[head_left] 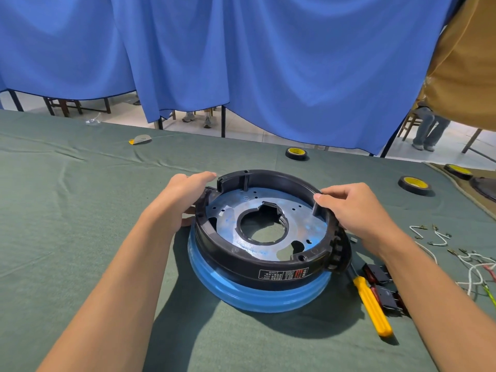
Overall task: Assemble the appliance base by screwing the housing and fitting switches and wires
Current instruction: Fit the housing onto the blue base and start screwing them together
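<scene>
Round black plastic housing (236, 260) sits between 2 hands: left hand (182, 201) lays straight fingers against its outer wall; right hand (357, 210) pinches its rim.

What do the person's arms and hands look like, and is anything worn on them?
Both forearms are bare down to the picture's lower edge, and no sleeves show. The left hand and the right hand wear no gloves. No watch, bracelet or ring is visible on either.
</scene>
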{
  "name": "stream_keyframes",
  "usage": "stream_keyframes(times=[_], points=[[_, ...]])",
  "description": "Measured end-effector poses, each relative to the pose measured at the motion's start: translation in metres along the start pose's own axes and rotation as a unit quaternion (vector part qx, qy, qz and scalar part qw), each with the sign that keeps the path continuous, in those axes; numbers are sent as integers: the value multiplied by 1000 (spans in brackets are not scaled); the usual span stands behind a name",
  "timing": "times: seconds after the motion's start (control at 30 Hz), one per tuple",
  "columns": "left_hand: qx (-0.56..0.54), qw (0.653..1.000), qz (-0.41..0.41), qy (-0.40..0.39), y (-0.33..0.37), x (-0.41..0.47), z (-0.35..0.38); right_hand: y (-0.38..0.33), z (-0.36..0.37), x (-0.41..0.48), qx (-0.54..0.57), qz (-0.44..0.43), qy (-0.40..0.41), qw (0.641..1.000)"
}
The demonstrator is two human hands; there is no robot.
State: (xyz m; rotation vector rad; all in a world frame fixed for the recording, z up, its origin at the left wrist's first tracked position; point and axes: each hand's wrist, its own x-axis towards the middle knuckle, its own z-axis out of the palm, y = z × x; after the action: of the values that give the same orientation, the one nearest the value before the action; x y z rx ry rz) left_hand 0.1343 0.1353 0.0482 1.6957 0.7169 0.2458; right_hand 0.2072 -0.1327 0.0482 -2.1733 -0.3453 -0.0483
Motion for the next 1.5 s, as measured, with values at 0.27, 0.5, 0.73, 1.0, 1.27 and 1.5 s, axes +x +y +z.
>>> stream_keyframes(times=[0.27,0.5,0.73,1.0,1.27,1.5], points=[[9,1000,-2,6,1,0,-1,2,5,7,-20,-33,46,998],[12,1000,5,13,-1,1,1,3,5,5,11,-6,30,999],[18,999,5,28,-2,4,0,-5,10,4,60,32,33,997],[26,998,61,14,-5,12,-5,-12,-24,2,-3,52,-64,997],[-42,996,65,-43,-1,14,-9,-24,-35,-33,-46,140,-132,980],[0,997,60,-38,-3,18,-7,-31,-24,-55,218,195,-87,952]])
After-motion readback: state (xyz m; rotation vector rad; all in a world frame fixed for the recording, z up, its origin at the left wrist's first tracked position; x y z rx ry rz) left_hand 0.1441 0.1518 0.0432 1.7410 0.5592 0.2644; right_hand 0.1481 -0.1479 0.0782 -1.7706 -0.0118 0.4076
